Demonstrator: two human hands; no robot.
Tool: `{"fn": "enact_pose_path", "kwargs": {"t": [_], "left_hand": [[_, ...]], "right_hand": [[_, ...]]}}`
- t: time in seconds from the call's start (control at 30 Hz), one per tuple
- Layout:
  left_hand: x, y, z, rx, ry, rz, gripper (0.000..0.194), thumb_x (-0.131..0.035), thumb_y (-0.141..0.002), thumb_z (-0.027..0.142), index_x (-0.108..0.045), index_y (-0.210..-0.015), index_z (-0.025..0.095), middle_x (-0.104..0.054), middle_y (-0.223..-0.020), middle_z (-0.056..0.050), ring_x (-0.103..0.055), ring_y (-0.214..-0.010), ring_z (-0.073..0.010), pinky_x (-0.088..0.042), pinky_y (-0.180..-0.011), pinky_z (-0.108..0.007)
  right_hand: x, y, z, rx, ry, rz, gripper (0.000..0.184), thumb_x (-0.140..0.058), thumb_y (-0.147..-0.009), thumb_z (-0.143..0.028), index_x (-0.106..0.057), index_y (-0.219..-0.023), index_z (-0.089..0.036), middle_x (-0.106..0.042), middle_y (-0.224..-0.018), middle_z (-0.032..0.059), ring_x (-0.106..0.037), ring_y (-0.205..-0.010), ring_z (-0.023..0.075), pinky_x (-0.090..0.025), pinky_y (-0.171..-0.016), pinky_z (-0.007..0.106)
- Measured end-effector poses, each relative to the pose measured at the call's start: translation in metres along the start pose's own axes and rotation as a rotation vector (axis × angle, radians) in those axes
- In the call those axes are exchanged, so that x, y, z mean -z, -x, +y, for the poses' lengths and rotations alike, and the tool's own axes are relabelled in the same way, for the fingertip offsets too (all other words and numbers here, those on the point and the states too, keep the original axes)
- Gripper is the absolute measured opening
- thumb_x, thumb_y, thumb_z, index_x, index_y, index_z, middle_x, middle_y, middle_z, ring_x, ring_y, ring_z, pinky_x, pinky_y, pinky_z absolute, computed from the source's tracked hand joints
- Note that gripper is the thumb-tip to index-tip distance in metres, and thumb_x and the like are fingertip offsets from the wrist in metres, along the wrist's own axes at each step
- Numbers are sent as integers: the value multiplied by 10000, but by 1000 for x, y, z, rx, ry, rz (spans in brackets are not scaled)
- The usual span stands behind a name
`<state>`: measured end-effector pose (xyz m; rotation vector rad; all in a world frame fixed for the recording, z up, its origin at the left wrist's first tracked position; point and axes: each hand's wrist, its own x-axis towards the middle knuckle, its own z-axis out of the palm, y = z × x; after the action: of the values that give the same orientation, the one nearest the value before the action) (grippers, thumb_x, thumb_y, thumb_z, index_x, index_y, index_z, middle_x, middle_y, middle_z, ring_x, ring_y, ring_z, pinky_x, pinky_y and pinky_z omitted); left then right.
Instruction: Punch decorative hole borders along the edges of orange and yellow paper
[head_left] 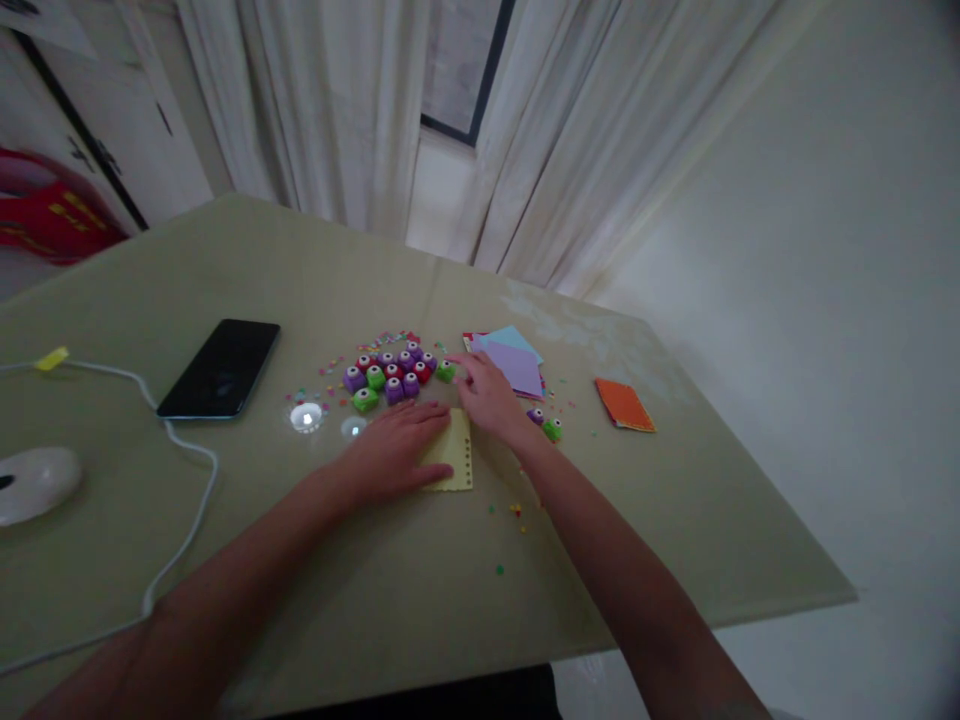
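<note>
My left hand (401, 445) lies flat with fingers stretched out, pressing on a sheet of yellow paper (456, 452). Small holes run down the sheet's right edge, and its lower edge looks wavy; the rest is covered by the hand. Just beyond the paper, my right hand (484, 390) has its index finger and thumb closed at a small green paper punch (446, 371) with a white eye-like top. To its left stands a cluster of similar purple, red and green punches (394, 390). Two more punches (544, 424) sit right of my right wrist.
Lilac and light blue paper sheets (517, 367) lie beyond my right hand. An orange paper stack (626, 405) is farther right. Confetti bits (517, 511) dot the table. On the left are a dark phone (223, 370), a white cable (202, 500) and a white mouse (37, 485).
</note>
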<state>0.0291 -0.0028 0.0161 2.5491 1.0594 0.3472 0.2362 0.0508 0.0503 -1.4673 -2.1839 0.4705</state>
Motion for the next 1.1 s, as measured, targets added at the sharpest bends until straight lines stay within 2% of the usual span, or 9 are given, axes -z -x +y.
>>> {"fn": "enact_pose_path", "kwargs": {"t": [0.07,0.17,0.33,0.43,0.53,0.7,0.87,1.0,1.1], "left_hand": [[3,0,-1,7,16,-26,755,-719,-943,495,-542,-1578,129,-516,-1656,-171,-478,-1549,-329,-323,-1312,-514],[6,-1,-1,22,44,-38,713,-746,-937,451,-576,-1556,141,-543,-1635,-162,-502,-1532,-327,-368,-1291,-493],[5,0,-3,29,93,-14,646,-763,-941,408,-614,-1528,182,-572,-1615,-140,-536,-1506,-321,-416,-1264,-478],[2,2,-5,15,106,12,617,-760,-948,421,-635,-1507,194,-587,-1603,-136,-556,-1488,-323,-429,-1256,-496],[-2,3,-7,-10,96,47,611,-746,-962,449,-640,-1502,184,-598,-1593,-142,-561,-1480,-328,-433,-1256,-507],[-8,5,-9,-23,73,101,585,-678,-1011,503,-634,-1507,196,-619,-1574,-135,-593,-1444,-331,-443,-1247,-532],[-11,7,-10,-30,74,145,595,-620,-1035,577,-631,-1508,217,-632,-1561,-129,-612,-1418,-335,-483,-1207,-536],[-9,8,-8,-26,66,148,639,-592,-1038,634,-623,-1512,207,-620,-1570,-141,-608,-1417,-345,-488,-1196,-540],[-8,7,-8,-24,71,148,659,-593,-1029,658,-614,-1520,219,-613,-1577,-133,-605,-1419,-343,-487,-1197,-527]], "right_hand": [[-7,-12,-2,29,66,-35,405,-556,-990,-45,-708,-1338,-186,-674,-1399,136,-615,-1277,243,-428,-1154,381],[-11,-14,-1,-9,163,-73,376,-574,-1022,-67,-717,-1356,-164,-710,-1363,149,-607,-1306,270,-418,-1173,392],[-6,29,1,-165,317,-16,301,-616,-1045,-155,-736,-1321,-142,-724,-1272,170,-638,-1231,302,-481,-1094,402],[2,58,2,-247,316,10,286,-629,-1062,-221,-733,-1320,-157,-718,-1255,157,-672,-1173,295,-516,-1037,390],[12,75,4,-235,236,-34,308,-641,-1051,-183,-711,-1351,-177,-706,-1313,134,-677,-1194,268,-510,-1049,366],[27,81,4,-181,194,-148,375,-596,-1047,-99,-652,-1404,-200,-674,-1383,125,-673,-1219,245,-495,-1057,356],[31,82,3,-266,275,-185,221,-735,-1024,-288,-697,-1210,-175,-722,-1217,133,-698,-1132,296,-527,-941,387],[32,83,4,-265,316,-182,330,-760,-992,-478,-693,-1079,-167,-723,-1116,134,-697,-1033,309,-532,-878,403],[33,85,6,-248,289,-162,339,-760,-991,-482,-693,-1102,-169,-714,-1143,133,-688,-1049,310,-534,-894,409]]}}
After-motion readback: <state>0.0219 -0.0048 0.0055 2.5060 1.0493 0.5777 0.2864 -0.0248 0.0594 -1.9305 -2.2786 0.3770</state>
